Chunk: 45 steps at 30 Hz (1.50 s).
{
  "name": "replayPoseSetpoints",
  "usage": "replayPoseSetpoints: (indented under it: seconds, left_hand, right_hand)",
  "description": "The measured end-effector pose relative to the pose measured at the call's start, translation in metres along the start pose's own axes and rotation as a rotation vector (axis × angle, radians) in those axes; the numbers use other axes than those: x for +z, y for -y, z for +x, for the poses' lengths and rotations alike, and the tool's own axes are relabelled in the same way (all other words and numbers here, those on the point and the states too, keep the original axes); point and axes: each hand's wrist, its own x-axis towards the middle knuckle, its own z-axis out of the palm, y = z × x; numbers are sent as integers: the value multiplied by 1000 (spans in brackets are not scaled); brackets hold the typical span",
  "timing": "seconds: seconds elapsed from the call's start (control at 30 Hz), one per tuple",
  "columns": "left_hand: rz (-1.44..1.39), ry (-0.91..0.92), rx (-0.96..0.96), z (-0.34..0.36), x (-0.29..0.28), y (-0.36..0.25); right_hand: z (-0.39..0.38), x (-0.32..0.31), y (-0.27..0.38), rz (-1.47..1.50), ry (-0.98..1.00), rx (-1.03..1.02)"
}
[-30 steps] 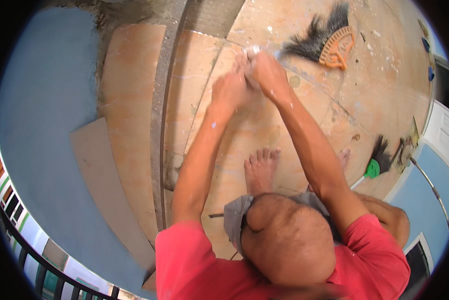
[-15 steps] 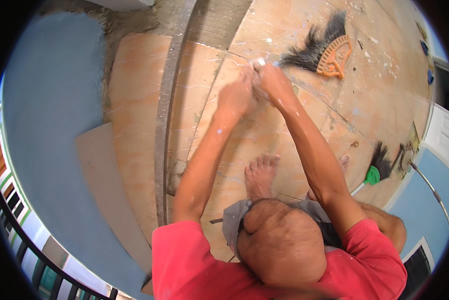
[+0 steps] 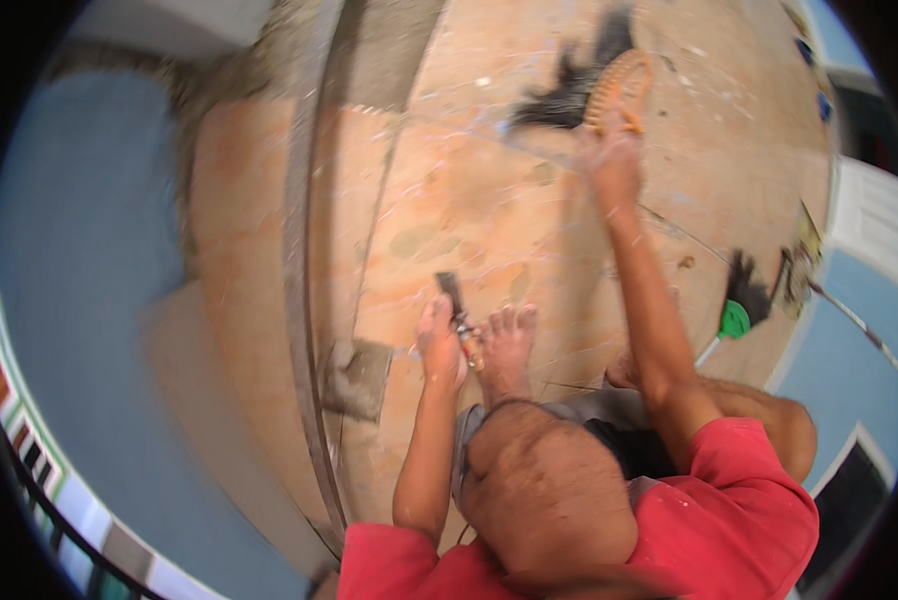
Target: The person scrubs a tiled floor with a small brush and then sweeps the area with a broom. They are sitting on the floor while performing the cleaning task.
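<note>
In my left hand [image 3: 441, 345], low beside my bare foot [image 3: 507, 345], is a scraper [image 3: 461, 320] with a dark flat blade and a wooden-looking handle. The blade points away from me; blur hides how the fingers wrap it. My right arm reaches far forward. At its end my right hand [image 3: 614, 165] is closed on the orange plastic top of a broom head [image 3: 619, 85], which has black bristles spread to the left and no stick visible. Both the hand and the broom head are smeared by motion.
Orange-beige floor tiles [image 3: 489, 210] carry pale specks and damp marks. A raised edge strip [image 3: 299, 220] runs along the left, near a squarish grey piece [image 3: 359, 380] and a blue wall [image 3: 89, 250]. To the right lie a green broom [image 3: 734, 318] and a long pole [image 3: 859, 325].
My hands were together in front of me and have parted. The left came back near my foot with the scraper; the right reached forward and took hold of the broom head. My view shifted slightly.
</note>
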Motion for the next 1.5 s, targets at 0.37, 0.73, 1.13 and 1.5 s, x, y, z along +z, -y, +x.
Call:
replayPoseSetpoints:
  seconds: [0.37, 0.73, 1.13, 1.5]
  left_hand:
    - [377, 69, -7, -3, 13, 8]
    - [591, -42, 115, -10, -27, 27]
    - [611, -81, 79, -36, -25, 17]
    - [674, 155, 105, -7, 3, -2]
  right_hand:
    - [136, 56, -97, -236, 41, 357]
    - [207, 69, -186, 833, 314, 554]
    - [120, -150, -85, 378, -402, -77]
    - [112, -211, -65, 136, -443, -187]
